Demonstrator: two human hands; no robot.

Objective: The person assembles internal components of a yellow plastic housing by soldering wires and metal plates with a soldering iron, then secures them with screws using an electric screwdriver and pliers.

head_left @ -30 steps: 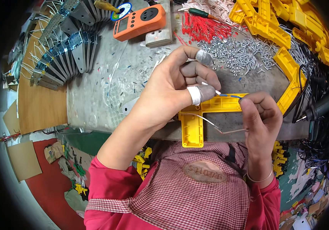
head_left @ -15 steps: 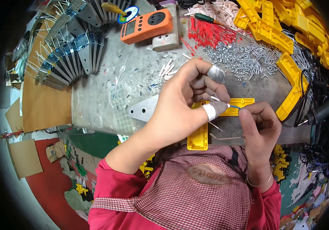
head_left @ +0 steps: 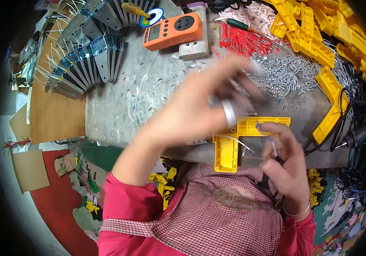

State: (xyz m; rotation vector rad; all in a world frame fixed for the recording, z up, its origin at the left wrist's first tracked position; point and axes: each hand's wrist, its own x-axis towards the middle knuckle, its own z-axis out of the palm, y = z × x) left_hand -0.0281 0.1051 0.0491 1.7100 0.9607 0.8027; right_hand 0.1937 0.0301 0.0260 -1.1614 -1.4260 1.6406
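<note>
Smeared by motion, my left hand (head_left: 208,104) hovers over the bench, a silver wrap on its thumb. What it holds, if anything, cannot be made out. Below it lies a yellow L-shaped plastic housing (head_left: 225,155) with its hollow side up. A thin white wire (head_left: 239,141) runs from under my left hand across the housing's corner. My right hand (head_left: 286,160) is at the housing's right end with fingers curled around a thin blue-and-white wire (head_left: 269,137). A small dark piece shows by its thumb, too blurred to name.
Screws and nuts (head_left: 291,74), red parts (head_left: 242,40) and yellow housings (head_left: 311,34) are heaped at the far right. An orange meter (head_left: 172,30) stands at the back. Grey metal plates with white wires (head_left: 85,64) line the left. A soldering iron (head_left: 360,136) lies at the right.
My hands have drawn apart. The right hand has come nearer my body with the blue-and-white wire, while the left has blurred and lifted from it. The view has shifted slightly.
</note>
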